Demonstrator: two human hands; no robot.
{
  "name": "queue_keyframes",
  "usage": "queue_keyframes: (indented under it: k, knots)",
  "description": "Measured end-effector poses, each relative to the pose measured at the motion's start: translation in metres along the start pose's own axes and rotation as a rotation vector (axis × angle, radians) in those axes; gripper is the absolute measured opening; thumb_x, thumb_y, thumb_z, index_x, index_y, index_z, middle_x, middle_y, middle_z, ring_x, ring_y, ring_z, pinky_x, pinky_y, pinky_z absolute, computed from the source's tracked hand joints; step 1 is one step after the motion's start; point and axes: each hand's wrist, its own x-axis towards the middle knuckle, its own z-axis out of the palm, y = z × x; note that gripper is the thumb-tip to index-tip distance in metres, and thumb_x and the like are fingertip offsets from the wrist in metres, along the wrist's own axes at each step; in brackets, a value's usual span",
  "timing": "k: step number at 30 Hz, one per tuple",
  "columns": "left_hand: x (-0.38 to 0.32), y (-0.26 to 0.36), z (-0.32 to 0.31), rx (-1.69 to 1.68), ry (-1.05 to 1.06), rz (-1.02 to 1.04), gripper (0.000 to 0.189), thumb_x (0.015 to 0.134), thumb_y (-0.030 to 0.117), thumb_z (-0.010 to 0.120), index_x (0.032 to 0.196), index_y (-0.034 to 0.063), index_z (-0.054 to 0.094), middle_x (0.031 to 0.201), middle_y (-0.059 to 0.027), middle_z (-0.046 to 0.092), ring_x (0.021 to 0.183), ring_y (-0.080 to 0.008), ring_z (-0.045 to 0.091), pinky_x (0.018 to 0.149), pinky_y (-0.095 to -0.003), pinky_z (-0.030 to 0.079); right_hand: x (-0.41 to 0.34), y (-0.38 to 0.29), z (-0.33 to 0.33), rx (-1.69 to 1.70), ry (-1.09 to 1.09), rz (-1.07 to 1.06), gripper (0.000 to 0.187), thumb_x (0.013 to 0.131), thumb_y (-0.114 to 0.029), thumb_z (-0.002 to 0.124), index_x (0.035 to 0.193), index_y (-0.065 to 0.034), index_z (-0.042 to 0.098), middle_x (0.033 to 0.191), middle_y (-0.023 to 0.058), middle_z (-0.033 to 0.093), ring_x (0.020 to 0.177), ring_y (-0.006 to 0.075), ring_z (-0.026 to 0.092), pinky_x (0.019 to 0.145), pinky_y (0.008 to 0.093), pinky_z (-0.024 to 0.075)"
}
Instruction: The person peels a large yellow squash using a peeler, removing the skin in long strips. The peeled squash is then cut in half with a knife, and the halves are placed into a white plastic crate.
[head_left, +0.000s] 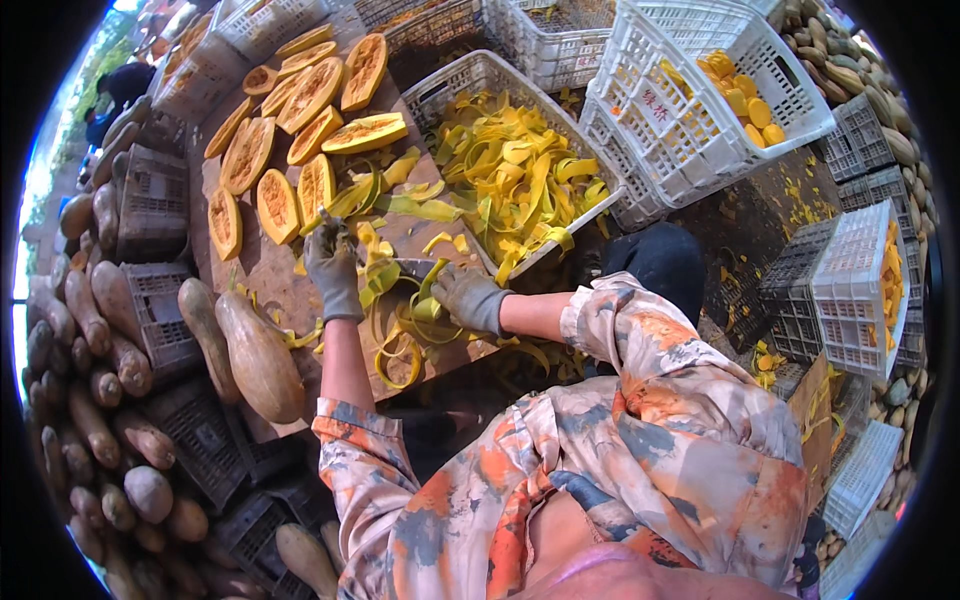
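My left hand (332, 270), in a grey glove with dark-stained fingertips, is on the wooden board (274, 281), just below the halved pumpkins (316, 187). Whether it grips anything is unclear. My right hand (471, 298), also gloved, is at the board's near right part, its fingers against curled green-yellow peels (426, 300). A dark, flat edge, perhaps a blade, shows beside its fingers, partly hidden by peel. Several cut halves with orange, seedy insides lie face up on the board. Two whole long pumpkins (259, 358) rest left of my left hand.
A white plastic crate (600, 206) full of peels stands against the board's right side. Beyond it, a taller white crate (637, 97) holds yellow pieces. Heaped whole pumpkins (94, 337) and dark crates (154, 202) line the left. At right stands another crate (847, 285) with cut pieces.
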Motion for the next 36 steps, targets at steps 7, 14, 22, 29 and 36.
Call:
queue_keyframes:
  k: [7,14,22,29,36]
  knots:
    - [-0.046,0.007,-0.120,0.701,0.052,0.264,0.015,0.081,0.013,0.075,0.096,0.0137,0.074,0.088,-0.0122,0.072,0.085,-0.0370,0.065,0.096,-0.0480,0.047,0.019,0.009,-0.013,0.112,-0.035,0.052,0.037,0.085,-0.029,0.068,0.114,-0.0050,0.069,0.117,0.0179,0.066,0.109,0.0355,0.065,0.092,0.0465,0.0527]
    - [-0.056,-0.020,-0.119,1.068,-0.590,-0.273,0.022,0.086,0.031,0.071,0.102,0.0177,0.077,0.101,-0.0155,0.075,0.099,-0.0350,0.070,0.092,-0.0463,0.052,0.077,0.029,-0.065,0.438,-0.055,0.287,0.037,0.093,-0.030,0.057,0.117,-0.0059,0.070,0.106,0.0250,0.071,0.103,0.0394,0.068,0.092,0.0461,0.0523]
    - [-0.033,-0.009,-0.083,1.020,-0.520,-0.215,0.070,0.082,0.045,0.077,0.141,0.0151,0.055,0.144,-0.0155,0.055,0.135,-0.0363,0.050,0.112,-0.0470,0.040,0.177,0.054,-0.109,-0.260,-0.262,0.166,0.048,0.091,-0.032,0.068,0.132,-0.0069,0.063,0.134,0.0206,0.063,0.118,0.0354,0.066,0.095,0.0481,0.0528]
    - [0.036,-0.061,-0.036,1.013,-0.400,-0.556,0.099,0.078,0.048,0.081,0.156,0.0103,0.033,0.162,-0.0193,0.031,0.144,-0.0397,0.038,0.116,-0.0489,0.038,0.279,0.055,-0.092,-0.197,-0.192,0.024,0.072,0.083,-0.051,0.077,0.140,-0.0135,0.055,0.147,0.0155,0.047,0.138,0.0358,0.045,0.107,0.0539,0.0411]
    - [0.032,-0.053,0.017,0.944,-0.401,-0.489,0.069,0.078,0.031,0.081,0.135,0.0041,0.055,0.141,-0.0225,0.049,0.130,-0.0411,0.051,0.105,-0.0473,0.049,0.271,0.079,-0.021,-0.098,0.002,-0.197,0.049,0.084,-0.030,0.073,0.130,-0.0157,0.065,0.140,0.0135,0.058,0.133,0.0322,0.053,0.106,0.0441,0.0463]
